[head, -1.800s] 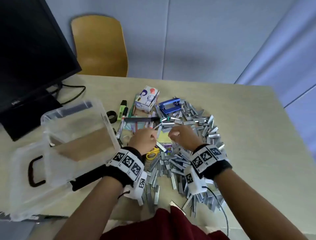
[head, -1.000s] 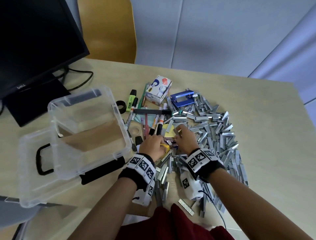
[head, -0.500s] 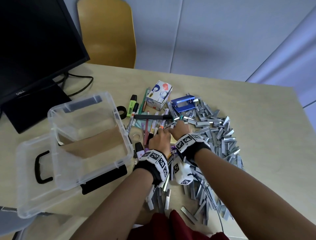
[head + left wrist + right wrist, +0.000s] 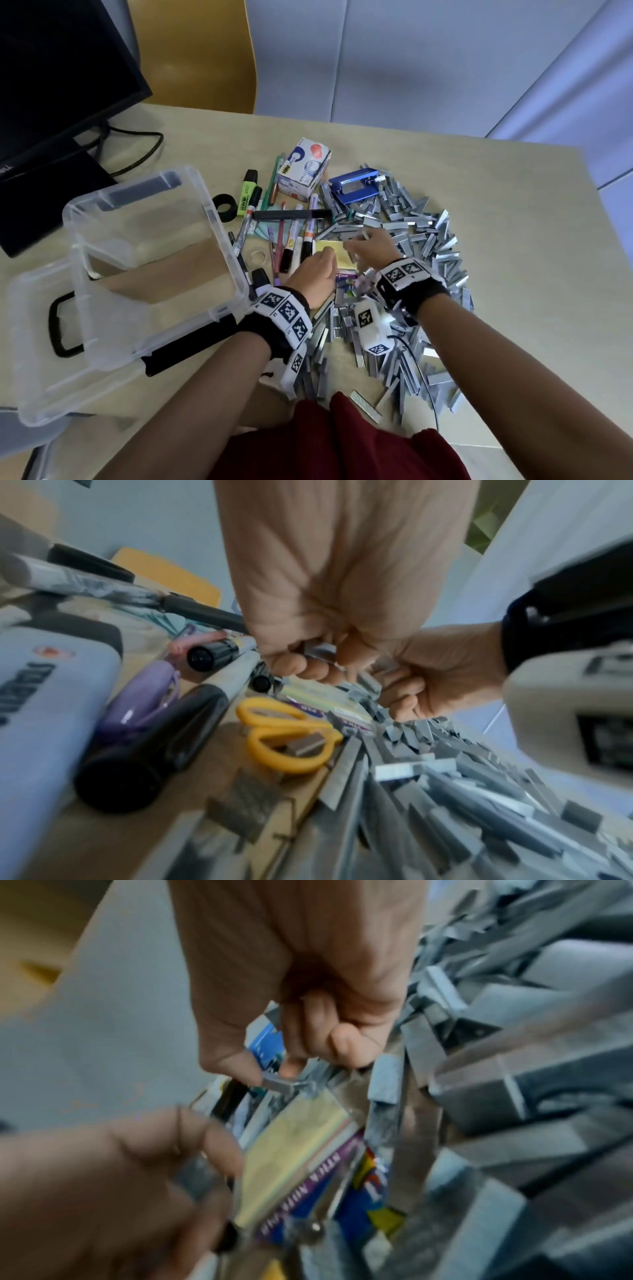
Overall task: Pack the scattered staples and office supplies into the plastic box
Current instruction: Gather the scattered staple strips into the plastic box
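Far left on the counter [image 4: 513, 205]: clear plastic box [image 4: 219, 222], open, lid [image 4: 34, 359] folded back toward the counter edge, nothing visible inside. Mouth facing up and just beside the left forearm, probably so that each handful needs only a short swing across.

Right of the box: markers [image 4: 291, 240] and a green highlighter [image 4: 245, 198] lying roughly side by side, a black tape roll [image 4: 224, 205] and a clear tape roll [image 4: 257, 256] among them, a white staple carton [image 4: 303, 169] and a blue hole punch [image 4: 354, 188] at the far side. All untouched; seemingly left for later as the easy pieces.

Centre: left grip [image 4: 313, 277] knuckles-up over the sticky-note pad [image 4: 329, 246], fingers curled under and closed round a few staple strips [image 4: 315, 649], apparently hoarding them in the palm to save trips. Yellow-handled scissors [image 4: 284, 737] flat on the counter just below that wrist.

Next to it, nearly touching: right grip [image 4: 371, 246], narrow, thumb and forefinger pinching one short staple strip [image 4: 277, 1085] just above the far edge of the pad, other fingers tucked in. Looks like picking strays off the pad.

Far right: staple pile [image 4: 428, 240], a broad arc of loose grey strips around both wrists, none packed yet. Task barely begun, by this evidence.
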